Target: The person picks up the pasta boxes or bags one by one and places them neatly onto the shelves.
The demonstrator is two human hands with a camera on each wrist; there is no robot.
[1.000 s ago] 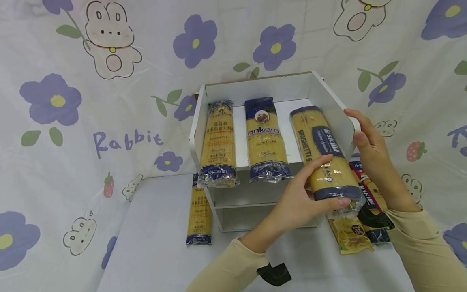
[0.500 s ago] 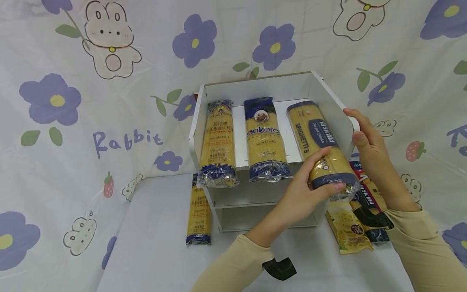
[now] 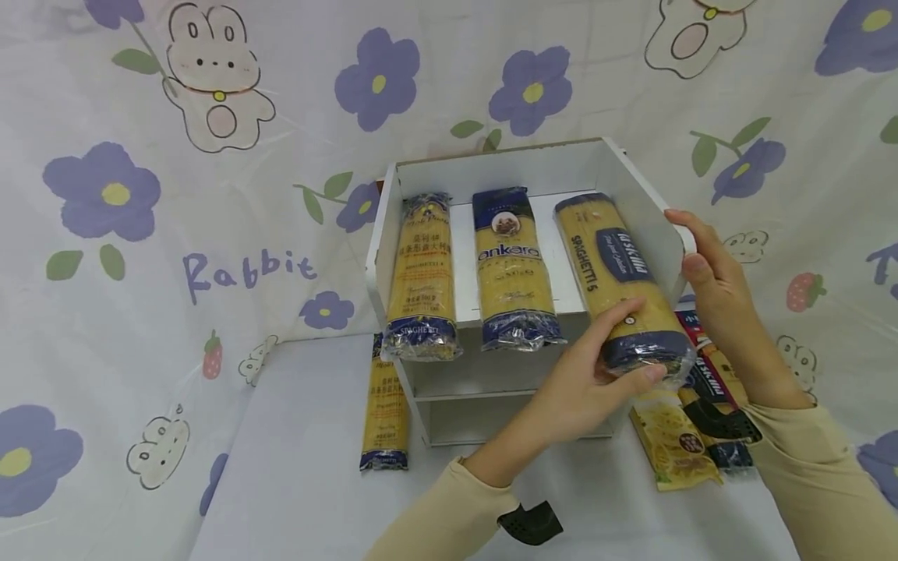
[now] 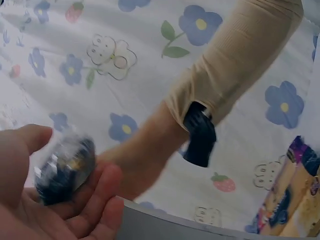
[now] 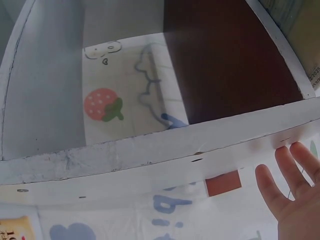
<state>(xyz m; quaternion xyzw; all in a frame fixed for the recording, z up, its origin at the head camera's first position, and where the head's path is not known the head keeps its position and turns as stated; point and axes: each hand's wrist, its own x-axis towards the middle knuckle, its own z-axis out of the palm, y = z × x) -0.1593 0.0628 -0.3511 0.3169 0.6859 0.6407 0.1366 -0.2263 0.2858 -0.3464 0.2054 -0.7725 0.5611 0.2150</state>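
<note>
**Hands on the spaghetti and the white shelf**

The left hand (image 3: pixel 589 382) is curled around the near end of a long yellow spaghetti pack (image 3: pixel 620 288). The thumb is on top and the fingers wrap under the dark blue end. In the left wrist view the same hand (image 4: pixel 55 200) cups the blurry blue end of the pack (image 4: pixel 65 167).

The spaghetti pack lies on the top board of the white shelf (image 3: pixel 631 187), on its right side, close to the right wall. Its near end sticks out past the front edge of the shelf.

The right hand (image 3: pixel 708 269) presses flat against the outside of the shelf's right wall, fingers straight, holding nothing. The right wrist view shows those fingers (image 5: pixel 287 177) just below the shelf's white edge (image 5: pixel 150 155).

Two more packs lie on the shelf: a middle pack (image 3: pixel 512 269) and a left pack (image 3: pixel 423 276). Another pack (image 3: pixel 383 409) lies on the table (image 3: pixel 295 467), by the shelf's left front corner. More packets (image 3: pixel 691 425) lie by the shelf's right side, under the right arm.
</note>
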